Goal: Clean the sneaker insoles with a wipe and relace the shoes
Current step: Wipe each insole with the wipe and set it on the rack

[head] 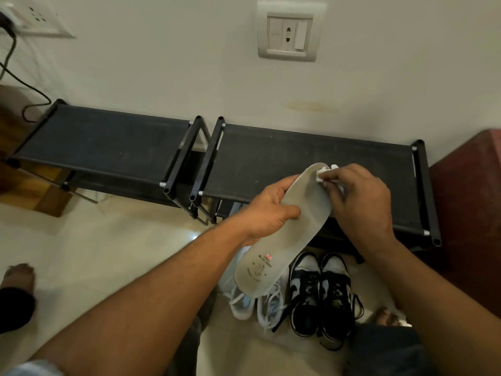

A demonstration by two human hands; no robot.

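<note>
The left hand (267,210) grips the insole (309,213) at its middle, thumb on the top face and fingers curled round the far edge. The insole hangs above the floor, its long axis slanting from the heel near the person up to the toe over the shoe rack (271,153). At that toe end sits the wipe (324,173), pinched against it by the right hand (360,202), so the next stroke likely runs heelward.

rack (271,153) close behind, sneakers (320,294) below; bare floor (108,240) left
</note>
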